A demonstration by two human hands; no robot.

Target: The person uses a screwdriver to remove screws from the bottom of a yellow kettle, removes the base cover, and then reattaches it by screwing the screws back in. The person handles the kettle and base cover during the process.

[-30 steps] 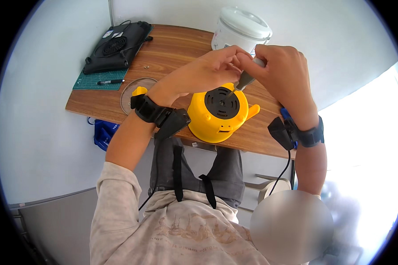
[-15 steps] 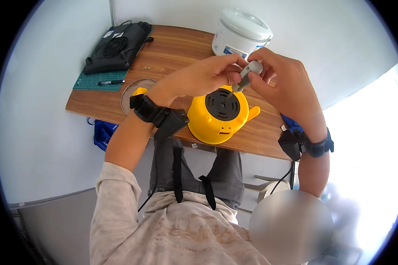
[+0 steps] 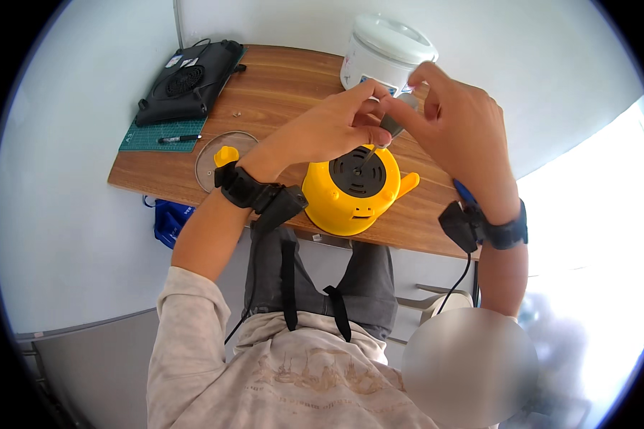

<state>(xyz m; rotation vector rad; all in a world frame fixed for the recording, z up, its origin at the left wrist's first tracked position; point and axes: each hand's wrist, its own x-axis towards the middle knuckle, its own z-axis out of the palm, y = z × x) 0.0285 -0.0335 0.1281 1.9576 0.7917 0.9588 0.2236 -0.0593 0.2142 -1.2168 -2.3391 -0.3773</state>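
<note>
An upturned yellow appliance body [image 3: 327, 202] with a side handle rests on the table, its round black vented base [image 3: 347, 184] facing up. A screwdriver [image 3: 391, 126] with a grey handle slants down to it, its tip at the middle of that base. My left hand [image 3: 329, 129] has its fingers closed round the lower part of the screwdriver's handle. Around the top of the handle is my right hand [image 3: 461, 125], thumb laid across it and index finger arched above, a loose grip. Whatever the tip works on is too small to make out.
Left of the yellow body lies a clear round lid [image 3: 206, 161] with a yellow knob [image 3: 226, 155]. A black appliance with a fan grille [image 3: 188, 82] and a pen [image 3: 179, 138] sit on a green cutting mat [image 3: 139, 136]. Behind stands a white rice cooker [image 3: 390, 46].
My right thumb has swung left across the screwdriver's handle and the index finger has lifted. The left hand keeps its hold, and the yellow body stays in place.
</note>
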